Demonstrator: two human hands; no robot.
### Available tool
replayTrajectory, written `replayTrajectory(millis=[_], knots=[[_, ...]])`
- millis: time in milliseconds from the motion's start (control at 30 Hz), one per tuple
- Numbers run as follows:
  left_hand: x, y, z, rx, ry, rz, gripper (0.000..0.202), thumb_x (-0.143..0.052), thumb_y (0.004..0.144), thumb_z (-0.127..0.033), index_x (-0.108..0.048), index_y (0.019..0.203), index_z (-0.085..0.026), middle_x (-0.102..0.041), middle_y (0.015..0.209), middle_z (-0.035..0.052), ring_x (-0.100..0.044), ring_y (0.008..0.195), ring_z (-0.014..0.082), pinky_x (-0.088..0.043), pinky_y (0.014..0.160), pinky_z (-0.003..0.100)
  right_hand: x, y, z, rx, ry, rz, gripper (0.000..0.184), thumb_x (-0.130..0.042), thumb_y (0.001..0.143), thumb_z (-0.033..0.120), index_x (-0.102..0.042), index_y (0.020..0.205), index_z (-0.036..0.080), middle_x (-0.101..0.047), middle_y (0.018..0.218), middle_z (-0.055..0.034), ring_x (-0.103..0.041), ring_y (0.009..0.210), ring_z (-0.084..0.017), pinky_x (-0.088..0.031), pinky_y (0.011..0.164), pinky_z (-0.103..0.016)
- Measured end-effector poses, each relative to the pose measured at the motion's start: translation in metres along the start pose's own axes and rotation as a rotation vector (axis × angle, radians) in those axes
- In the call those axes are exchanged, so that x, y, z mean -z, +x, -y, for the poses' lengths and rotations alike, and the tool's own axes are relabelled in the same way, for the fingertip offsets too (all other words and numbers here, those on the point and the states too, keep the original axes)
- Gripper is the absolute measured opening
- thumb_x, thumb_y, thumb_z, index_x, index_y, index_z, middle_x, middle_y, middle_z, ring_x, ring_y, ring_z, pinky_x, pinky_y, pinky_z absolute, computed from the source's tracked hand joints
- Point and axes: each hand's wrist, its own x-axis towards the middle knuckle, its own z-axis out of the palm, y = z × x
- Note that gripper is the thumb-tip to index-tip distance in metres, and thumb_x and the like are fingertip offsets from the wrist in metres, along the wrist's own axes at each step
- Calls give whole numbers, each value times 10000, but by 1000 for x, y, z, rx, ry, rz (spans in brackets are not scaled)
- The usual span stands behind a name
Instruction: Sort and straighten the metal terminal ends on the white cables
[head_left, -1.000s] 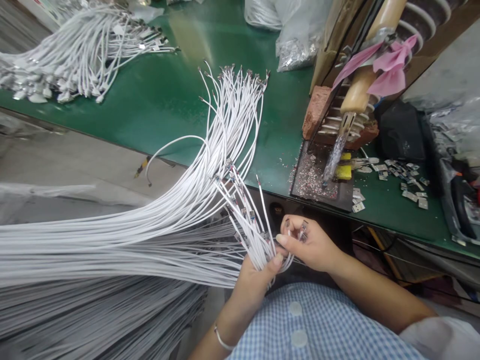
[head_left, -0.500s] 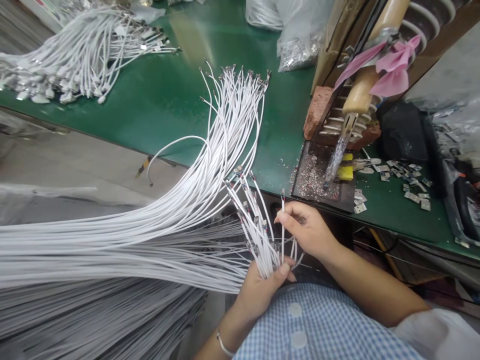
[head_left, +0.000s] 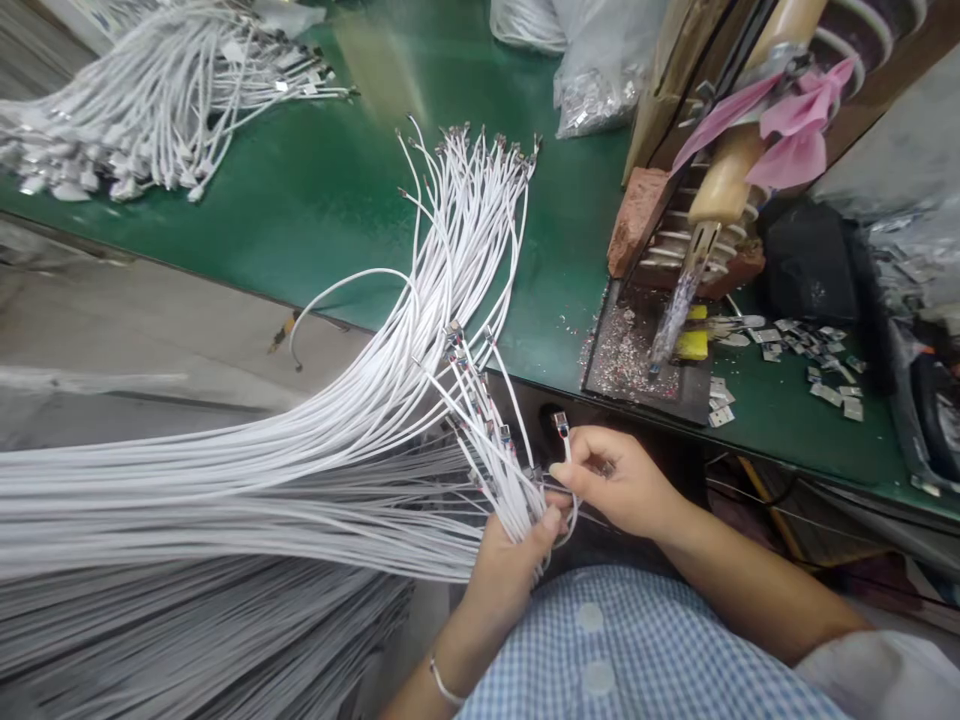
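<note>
head view, left hand point(head_left: 510, 560) gripping cable bundle point(head_left: 495, 460), right hand point(head_left: 619, 485) pinching one cable point(head_left: 564, 440)

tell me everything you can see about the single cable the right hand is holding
The single cable is thin, white and plastic-sheathed, ending in a small dark metal-looking tip that points up toward the bench edge. The right hand pinches it between thumb and fingers just below the tip. Its lower length curves down into the bunch gripped by the left hand.

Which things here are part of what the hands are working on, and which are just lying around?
In hand:
left hand gripping fanned white cable bundle
right hand pinching single white cable end

Lying about:
far white cable pile
small metal plates
red brick
green table
</note>
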Motion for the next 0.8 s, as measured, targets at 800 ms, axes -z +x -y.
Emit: replayTrajectory(millis=[800], knots=[[2,-3,6,11,-44,-16,183,-640,779,-287,-617,897,-150,-639,721,16,-579,686,126,-453,688,258,0,0,-8,-6,-150,-27,154,-520,763,242,-462,632,185,-512,568,20,-478,507,-103,-388,486,-225]])
